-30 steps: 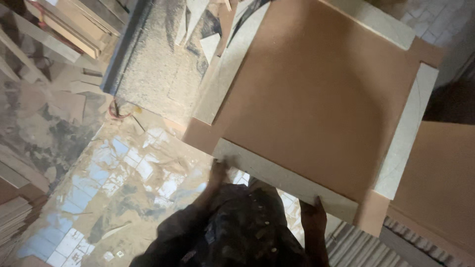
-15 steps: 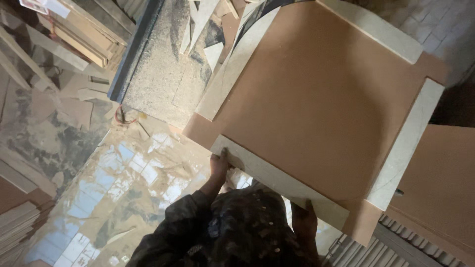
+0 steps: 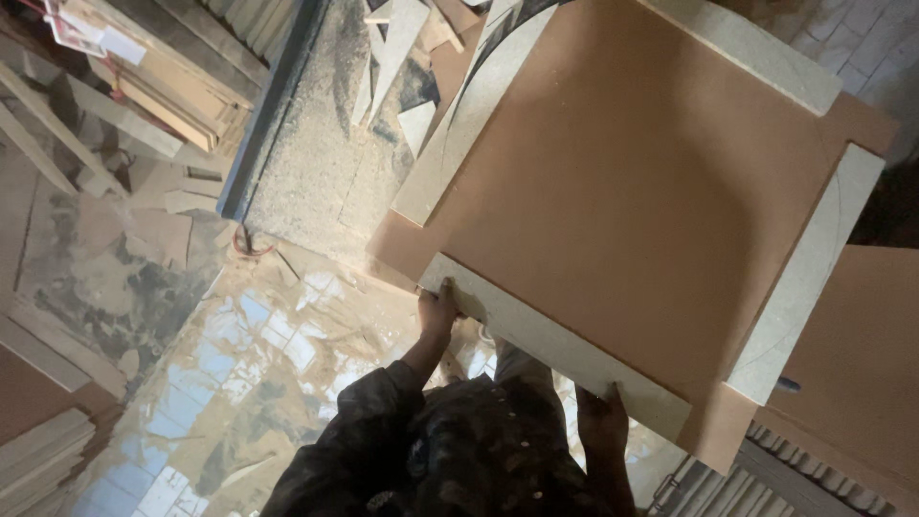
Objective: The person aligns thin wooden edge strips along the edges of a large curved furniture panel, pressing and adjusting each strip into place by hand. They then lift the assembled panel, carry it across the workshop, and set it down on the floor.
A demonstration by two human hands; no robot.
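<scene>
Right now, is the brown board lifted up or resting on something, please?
Cannot tell: both hands, left hand and right hand, grip the board's near edge, but its underside is hidden.

A dusty grey sawdust-strewn floor (image 3: pixel 316 182) spreads at upper middle. Left of it lies a stack of pale wooden planks (image 3: pixel 163 86); below it, glossy blue-and-white patterned floor tiles (image 3: pixel 239 364); on it, pale offcut wood scraps (image 3: pixel 402 57).
</scene>
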